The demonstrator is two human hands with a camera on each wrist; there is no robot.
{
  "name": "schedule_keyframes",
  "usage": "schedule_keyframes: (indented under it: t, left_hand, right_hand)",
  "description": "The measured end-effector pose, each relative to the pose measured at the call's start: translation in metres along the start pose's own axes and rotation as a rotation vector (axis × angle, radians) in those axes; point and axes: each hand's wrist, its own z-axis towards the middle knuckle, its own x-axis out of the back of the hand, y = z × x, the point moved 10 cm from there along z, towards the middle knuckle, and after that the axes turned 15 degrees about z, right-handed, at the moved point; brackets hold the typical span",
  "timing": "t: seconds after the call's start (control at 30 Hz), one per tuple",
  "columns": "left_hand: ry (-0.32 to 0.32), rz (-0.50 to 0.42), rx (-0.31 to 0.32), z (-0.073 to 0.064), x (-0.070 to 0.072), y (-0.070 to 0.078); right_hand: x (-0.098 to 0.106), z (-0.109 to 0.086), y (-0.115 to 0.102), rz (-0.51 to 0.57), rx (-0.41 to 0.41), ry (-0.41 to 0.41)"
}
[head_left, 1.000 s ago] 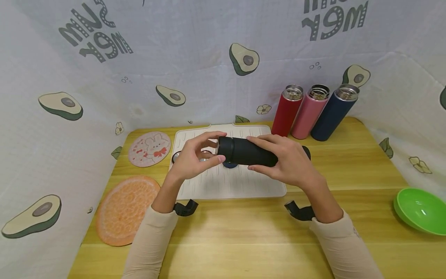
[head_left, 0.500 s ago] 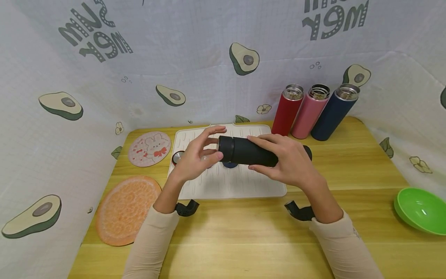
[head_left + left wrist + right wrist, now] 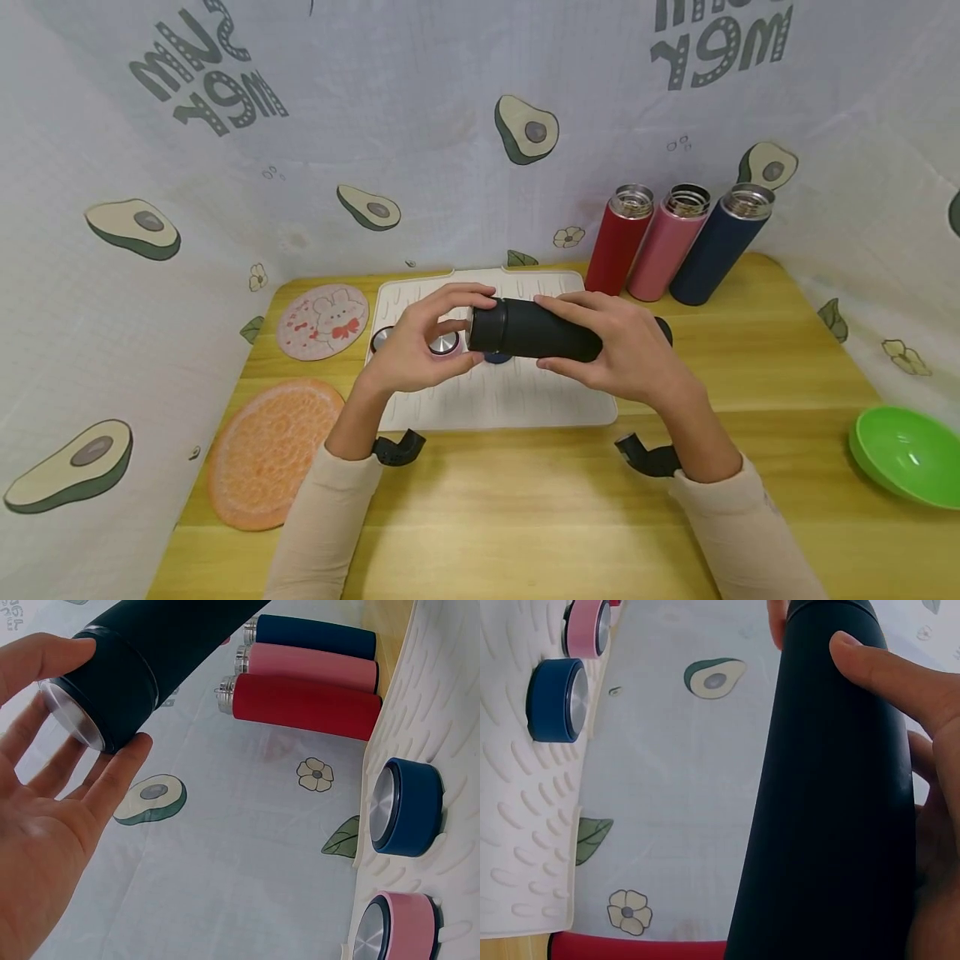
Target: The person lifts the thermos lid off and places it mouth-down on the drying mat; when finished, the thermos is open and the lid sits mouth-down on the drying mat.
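Observation:
A black thermos bottle (image 3: pixel 551 329) is held sideways above the white mat (image 3: pixel 555 408), its capped end toward the left. Around its body curls my right hand (image 3: pixel 618 346), with the thumb along the side in the right wrist view. My left hand (image 3: pixel 420 337) grips the black lid (image 3: pixel 112 690) between thumb and fingertips; the palm stays apart from the lid's silver top. The lid sits on the bottle's end. Beneath the hands stand a pink lid (image 3: pixel 444 344) and a blue lid (image 3: pixel 409 806) on the mat. Another lid (image 3: pixel 381 337) is partly covered by the left hand.
Lidless red (image 3: pixel 618 242), pink (image 3: pixel 667 242) and navy (image 3: pixel 720 246) thermos bottles stand upright at the back right. A green bowl (image 3: pixel 907 458) is at the right edge. To the left lie a rabbit coaster (image 3: pixel 322 322) and an orange-slice placemat (image 3: pixel 273 454).
The left fingers rose off the lid half a second ago and now touch it again, with the thumb lower on its near side. The right hand and the bottle have hardly moved.

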Motion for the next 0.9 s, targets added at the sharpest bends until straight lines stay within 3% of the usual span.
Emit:
schedule_keyframes:
  t: [0.13, 0.4, 0.53, 0.67, 0.9]
  left_hand:
    - [0.013, -0.006, 0.05, 0.0, -0.001, -0.005]
    - [0.055, 0.099, 0.298, -0.002, 0.002, -0.029]
    - [0.055, 0.096, 0.353, -0.004, 0.0, -0.036]
    - [0.035, 0.083, 0.301, -0.003, -0.002, -0.036]
    - [0.002, 0.054, 0.041, 0.001, -0.005, -0.01]
  right_hand:
    - [0.001, -0.001, 0.0, -0.018, 0.005, 0.011]
    - [0.001, 0.0, -0.002, -0.044, 0.023, 0.024]
    - [-0.001, 0.001, -0.004, -0.061, 0.032, 0.016]
    - [-0.001, 0.001, -0.001, -0.072, 0.014, 0.01]
    - [0.003, -0.002, 0.009, 0.007, -0.048, 0.001]
